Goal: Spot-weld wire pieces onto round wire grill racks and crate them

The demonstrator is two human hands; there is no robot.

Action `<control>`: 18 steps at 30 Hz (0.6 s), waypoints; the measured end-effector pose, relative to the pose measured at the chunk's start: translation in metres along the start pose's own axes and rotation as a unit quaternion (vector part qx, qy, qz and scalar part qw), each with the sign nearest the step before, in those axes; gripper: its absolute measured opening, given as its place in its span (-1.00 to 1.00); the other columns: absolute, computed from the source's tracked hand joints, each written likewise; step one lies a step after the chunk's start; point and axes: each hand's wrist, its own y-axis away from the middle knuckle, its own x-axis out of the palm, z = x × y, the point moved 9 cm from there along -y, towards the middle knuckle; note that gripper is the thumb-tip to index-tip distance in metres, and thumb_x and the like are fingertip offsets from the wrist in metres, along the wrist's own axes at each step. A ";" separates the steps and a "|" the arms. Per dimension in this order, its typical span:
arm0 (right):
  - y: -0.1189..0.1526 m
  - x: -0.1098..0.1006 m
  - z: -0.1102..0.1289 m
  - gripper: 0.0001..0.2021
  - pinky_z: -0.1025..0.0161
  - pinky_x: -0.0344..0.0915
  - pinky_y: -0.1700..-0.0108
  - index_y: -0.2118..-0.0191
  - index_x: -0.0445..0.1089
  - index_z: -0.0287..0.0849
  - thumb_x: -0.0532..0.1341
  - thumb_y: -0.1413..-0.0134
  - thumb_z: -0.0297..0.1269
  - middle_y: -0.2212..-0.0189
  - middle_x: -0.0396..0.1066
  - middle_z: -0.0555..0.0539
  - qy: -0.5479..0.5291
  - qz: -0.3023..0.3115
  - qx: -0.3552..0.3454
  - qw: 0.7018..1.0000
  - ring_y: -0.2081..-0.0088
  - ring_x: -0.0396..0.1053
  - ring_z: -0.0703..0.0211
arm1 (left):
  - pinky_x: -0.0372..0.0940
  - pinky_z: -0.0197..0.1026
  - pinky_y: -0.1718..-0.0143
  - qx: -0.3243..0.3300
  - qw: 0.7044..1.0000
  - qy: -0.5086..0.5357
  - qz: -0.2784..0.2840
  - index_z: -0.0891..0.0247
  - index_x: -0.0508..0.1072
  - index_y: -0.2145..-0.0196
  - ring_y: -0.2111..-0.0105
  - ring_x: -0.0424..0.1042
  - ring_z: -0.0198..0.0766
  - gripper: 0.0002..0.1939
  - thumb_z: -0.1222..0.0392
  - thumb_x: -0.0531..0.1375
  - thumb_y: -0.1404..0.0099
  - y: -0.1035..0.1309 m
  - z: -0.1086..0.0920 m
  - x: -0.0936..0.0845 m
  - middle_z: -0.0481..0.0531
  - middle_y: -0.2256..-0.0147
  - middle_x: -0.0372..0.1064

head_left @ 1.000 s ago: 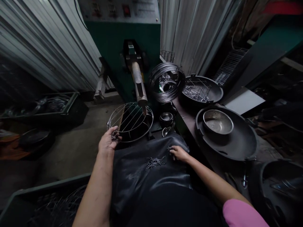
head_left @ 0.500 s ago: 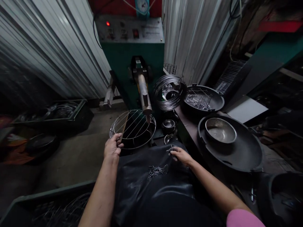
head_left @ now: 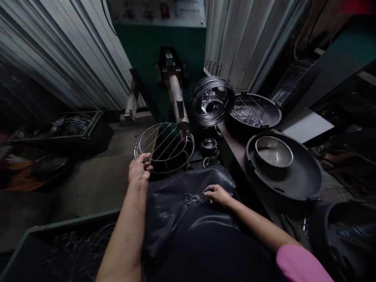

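Observation:
My left hand [head_left: 140, 167] is closed on the near left rim of a round wire rack [head_left: 166, 145], with its fingers pinched over the wire. The rack's right side lies just under the tip of a metal electrode arm [head_left: 179, 105]; whether they touch I cannot tell. On the dark apron [head_left: 173, 231] over my lap lies a small heap of short bent wire pieces [head_left: 194, 199]. My right hand [head_left: 216, 194] is at the heap's right edge, thumb and fingers pinched on a short wire piece, partly hidden by the fingers.
A green machine [head_left: 158, 39] stands ahead. Right of it are a wire coil [head_left: 210, 117], a pan of wire parts [head_left: 273, 113] and a large black pan [head_left: 302, 172] holding a metal bowl [head_left: 274, 150]. Green crates stand at far left [head_left: 96, 125] and lower left [head_left: 73, 223].
My right hand has moved down and left from above the apron to the wire heap. My left hand still grips the rack. The view has tilted downward.

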 end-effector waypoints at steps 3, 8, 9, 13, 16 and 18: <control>0.003 -0.006 0.006 -0.91 0.43 0.04 0.64 0.40 0.44 -0.22 0.25 0.12 -0.36 0.75 0.26 0.13 0.026 -0.024 -0.018 0.999 0.71 0.17 0.37 | -0.21 -0.42 0.75 -0.003 1.000 0.011 0.009 0.26 0.14 0.62 0.71 -0.12 -0.56 -0.61 0.29 0.28 0.41 0.002 0.000 0.002 -0.27 0.71 -0.01; 0.015 -0.008 0.024 -0.91 0.37 0.25 0.43 0.48 0.47 -0.19 0.31 0.23 -0.32 0.55 0.45 0.02 0.128 -0.045 -0.132 0.982 0.46 0.37 0.22 | -0.22 -0.42 0.76 -0.014 0.999 0.032 0.018 0.26 0.13 0.63 0.72 -0.14 -0.57 -0.62 0.29 0.28 0.40 0.008 0.002 0.002 -0.27 0.72 -0.03; 0.017 -0.005 0.021 -0.92 0.37 0.25 0.44 0.49 0.48 -0.19 0.31 0.23 -0.33 0.55 0.45 0.03 0.141 -0.038 -0.132 0.980 0.47 0.37 0.23 | -0.21 -0.42 0.76 -0.013 0.999 0.033 0.015 0.26 0.13 0.63 0.72 -0.14 -0.57 -0.63 0.30 0.27 0.40 0.010 0.002 0.002 -0.28 0.72 -0.04; 0.022 0.003 -0.007 -0.94 0.42 0.07 0.68 0.43 0.46 -0.20 0.24 0.12 -0.38 0.75 0.31 0.11 0.109 0.009 -0.036 0.993 0.72 0.17 0.36 | -0.20 -0.43 0.77 -0.010 0.999 0.032 0.010 0.25 0.11 0.62 0.73 -0.13 -0.56 -0.63 0.30 0.26 0.38 0.015 0.001 0.001 -0.28 0.72 -0.05; 0.025 -0.006 -0.008 -0.97 0.45 0.03 0.73 0.46 0.36 -0.21 0.22 0.09 -0.37 0.71 0.34 0.08 0.015 -0.004 -0.007 1.000 0.73 0.19 0.37 | -0.20 -0.43 0.78 -0.015 0.999 0.038 0.015 0.24 0.10 0.63 0.73 -0.15 -0.56 -0.63 0.31 0.26 0.38 0.015 0.002 0.003 -0.28 0.73 -0.04; 0.024 -0.022 0.003 -0.90 0.47 0.08 0.73 0.46 0.31 -0.21 0.24 0.11 -0.33 0.58 0.42 0.01 -0.062 -0.040 -0.027 0.997 0.68 0.29 0.35 | -0.20 -0.43 0.78 -0.021 0.999 0.041 0.020 0.24 0.10 0.63 0.73 -0.15 -0.57 -0.62 0.31 0.27 0.39 0.014 0.004 0.005 -0.28 0.73 -0.05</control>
